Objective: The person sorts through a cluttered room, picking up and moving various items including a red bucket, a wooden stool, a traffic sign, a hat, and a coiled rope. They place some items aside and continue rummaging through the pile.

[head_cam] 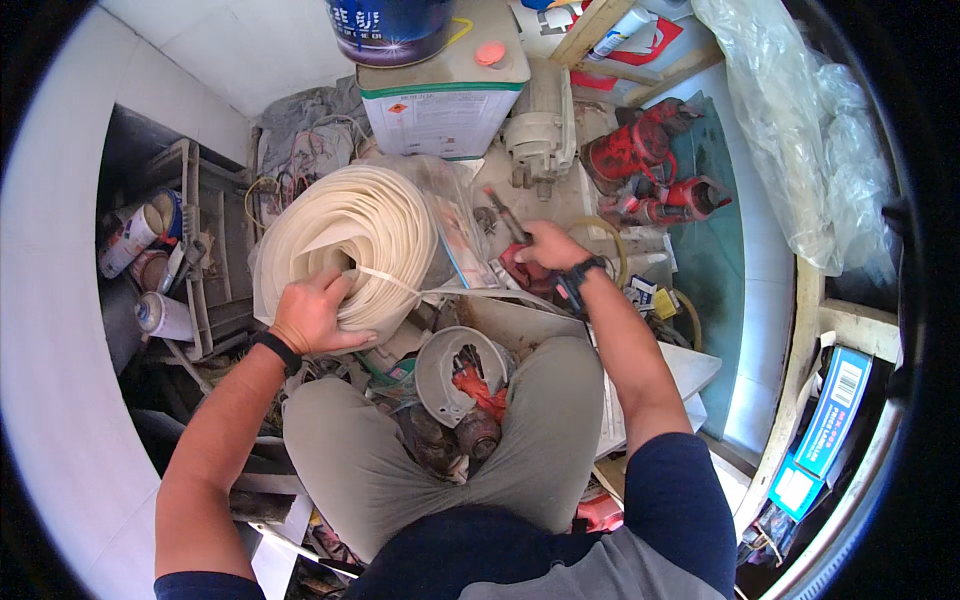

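My left hand (316,311) grips the near side of a large roll of cream-coloured flat hose or sheeting (375,217), fingers in its centre hole and thumb on the outside. A pale strap (390,279) crosses the roll. To the right, my right hand (551,247) is closed around a dark, rod-like part that joins a red object (531,270); what tool it is I cannot tell. Beside that hand lies a clear plastic bag with papers (457,240). Between my knees stands a grey plastic bucket (435,367) with a red-orange item inside.
Behind the roll stands a metal can (442,120) with a blue bucket (390,30) on top. Dirty red bottle jacks (630,154) and a grey motor housing (541,127) lie at the back right. Spray cans (161,316) and a crate (217,255) are at the left.
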Action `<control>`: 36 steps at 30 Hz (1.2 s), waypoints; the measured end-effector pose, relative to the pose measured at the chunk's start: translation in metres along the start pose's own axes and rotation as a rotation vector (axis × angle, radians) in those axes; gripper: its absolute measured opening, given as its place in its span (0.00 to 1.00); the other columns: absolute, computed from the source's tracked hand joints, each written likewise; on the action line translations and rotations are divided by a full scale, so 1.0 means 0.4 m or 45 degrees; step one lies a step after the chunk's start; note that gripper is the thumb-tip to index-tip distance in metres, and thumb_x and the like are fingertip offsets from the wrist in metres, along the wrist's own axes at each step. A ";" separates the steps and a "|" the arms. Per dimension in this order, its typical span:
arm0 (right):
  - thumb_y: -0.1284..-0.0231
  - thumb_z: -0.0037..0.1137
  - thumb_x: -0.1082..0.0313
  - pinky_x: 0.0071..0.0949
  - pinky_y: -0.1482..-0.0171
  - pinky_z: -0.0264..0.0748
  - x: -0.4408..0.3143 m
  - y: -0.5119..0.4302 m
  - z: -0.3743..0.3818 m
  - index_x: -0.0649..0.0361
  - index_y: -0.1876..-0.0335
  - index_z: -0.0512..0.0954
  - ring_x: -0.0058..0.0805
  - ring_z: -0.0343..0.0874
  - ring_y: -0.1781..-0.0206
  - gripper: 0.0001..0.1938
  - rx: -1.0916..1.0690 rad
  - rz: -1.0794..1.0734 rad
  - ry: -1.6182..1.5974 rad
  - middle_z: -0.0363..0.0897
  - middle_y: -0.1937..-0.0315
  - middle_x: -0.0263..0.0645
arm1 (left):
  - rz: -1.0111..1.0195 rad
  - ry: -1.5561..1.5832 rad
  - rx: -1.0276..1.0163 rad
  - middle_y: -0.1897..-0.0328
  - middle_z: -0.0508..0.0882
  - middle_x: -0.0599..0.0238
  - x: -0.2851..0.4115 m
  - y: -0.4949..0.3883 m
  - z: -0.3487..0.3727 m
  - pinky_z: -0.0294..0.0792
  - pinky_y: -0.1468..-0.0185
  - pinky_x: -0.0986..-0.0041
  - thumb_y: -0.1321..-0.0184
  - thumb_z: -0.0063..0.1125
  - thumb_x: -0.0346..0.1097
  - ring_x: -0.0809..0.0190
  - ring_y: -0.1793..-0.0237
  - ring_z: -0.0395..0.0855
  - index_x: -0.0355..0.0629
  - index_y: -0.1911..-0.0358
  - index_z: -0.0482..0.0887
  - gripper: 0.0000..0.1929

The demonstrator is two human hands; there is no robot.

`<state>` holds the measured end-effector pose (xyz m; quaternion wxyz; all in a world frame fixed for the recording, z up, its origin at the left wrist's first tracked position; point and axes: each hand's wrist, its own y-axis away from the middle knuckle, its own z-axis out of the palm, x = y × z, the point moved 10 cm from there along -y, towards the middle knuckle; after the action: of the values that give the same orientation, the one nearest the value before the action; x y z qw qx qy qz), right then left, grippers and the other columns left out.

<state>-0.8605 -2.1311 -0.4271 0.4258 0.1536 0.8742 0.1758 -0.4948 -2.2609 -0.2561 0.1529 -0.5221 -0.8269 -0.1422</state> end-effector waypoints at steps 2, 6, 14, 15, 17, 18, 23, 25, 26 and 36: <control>0.49 0.72 0.75 0.38 0.42 0.79 0.001 0.068 -0.037 0.62 0.53 0.83 0.37 0.87 0.49 0.15 0.080 -0.054 -0.176 0.89 0.57 0.42 | 0.060 -0.014 0.074 0.58 0.84 0.57 0.010 0.000 -0.012 0.81 0.60 0.56 0.59 0.79 0.66 0.46 0.62 0.87 0.43 0.55 0.83 0.37; 0.48 0.66 0.87 0.33 0.34 0.75 0.030 0.144 -0.092 0.60 0.51 0.83 0.30 0.83 0.41 0.19 0.419 -0.218 -0.557 0.86 0.47 0.35 | 0.100 -0.020 0.101 0.59 0.83 0.59 0.020 -0.005 -0.020 0.81 0.60 0.56 0.60 0.79 0.66 0.47 0.63 0.87 0.43 0.53 0.84 0.38; 0.41 0.62 0.84 0.29 0.37 0.78 0.049 0.128 -0.159 0.61 0.35 0.81 0.25 0.84 0.44 0.25 0.328 0.025 -0.505 0.88 0.46 0.38 | 0.057 0.003 0.036 0.57 0.84 0.57 0.014 -0.010 -0.013 0.81 0.57 0.56 0.60 0.79 0.67 0.46 0.61 0.88 0.42 0.48 0.85 0.41; 0.39 0.61 0.84 0.29 0.38 0.79 0.027 0.141 -0.184 0.62 0.34 0.80 0.25 0.84 0.44 0.25 0.318 0.048 -0.404 0.88 0.45 0.38 | 0.053 0.005 0.045 0.57 0.85 0.57 0.012 -0.008 -0.014 0.81 0.57 0.56 0.60 0.79 0.67 0.46 0.60 0.88 0.42 0.47 0.85 0.41; 0.32 0.56 0.75 0.29 0.38 0.79 -0.021 0.167 -0.259 0.63 0.33 0.79 0.27 0.85 0.42 0.22 0.437 0.062 -0.688 0.87 0.43 0.39 | 0.039 -0.001 0.005 0.57 0.85 0.57 0.006 -0.006 -0.004 0.82 0.57 0.56 0.60 0.79 0.66 0.46 0.60 0.88 0.42 0.46 0.85 0.42; 0.28 0.53 0.70 0.29 0.37 0.79 -0.043 0.180 -0.300 0.64 0.33 0.78 0.28 0.85 0.41 0.21 0.495 0.094 -0.819 0.87 0.42 0.39 | 0.029 -0.004 0.003 0.57 0.85 0.57 0.005 -0.006 -0.004 0.82 0.57 0.56 0.60 0.79 0.66 0.46 0.61 0.88 0.42 0.46 0.85 0.42; 0.21 0.47 0.49 0.40 0.38 0.79 -0.241 0.109 -0.354 0.66 0.41 0.82 0.49 0.86 0.41 0.25 0.420 -0.046 -0.019 0.86 0.43 0.54 | 0.032 0.049 0.050 0.57 0.84 0.54 0.016 -0.012 -0.019 0.81 0.56 0.56 0.61 0.80 0.64 0.44 0.60 0.87 0.40 0.49 0.85 0.40; 0.21 0.41 0.42 0.51 0.38 0.76 -0.233 0.048 -0.295 0.66 0.46 0.84 0.61 0.81 0.40 0.31 0.333 0.126 0.384 0.85 0.46 0.60 | 0.023 0.044 0.030 0.56 0.85 0.54 0.016 -0.010 -0.018 0.81 0.55 0.55 0.61 0.80 0.64 0.43 0.59 0.87 0.40 0.49 0.85 0.40; 0.22 0.41 0.41 0.52 0.38 0.75 -0.223 0.031 -0.277 0.67 0.47 0.84 0.62 0.82 0.41 0.31 0.266 0.122 0.319 0.85 0.47 0.60 | 0.013 0.047 0.008 0.56 0.85 0.54 0.012 -0.011 -0.014 0.81 0.54 0.55 0.61 0.80 0.64 0.43 0.59 0.87 0.40 0.49 0.85 0.40; 0.22 0.47 0.43 0.47 0.40 0.76 -0.165 0.024 -0.276 0.68 0.49 0.84 0.62 0.82 0.43 0.29 0.449 0.275 0.186 0.85 0.50 0.62 | 0.059 0.030 -0.009 0.53 0.84 0.52 0.025 -0.019 -0.014 0.80 0.52 0.54 0.61 0.80 0.63 0.42 0.55 0.86 0.39 0.48 0.84 0.41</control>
<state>-0.9086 -2.1696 -0.3139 0.3066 0.3054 0.8984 0.0757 -0.5053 -2.2582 -0.2476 0.1641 -0.5400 -0.8122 -0.1478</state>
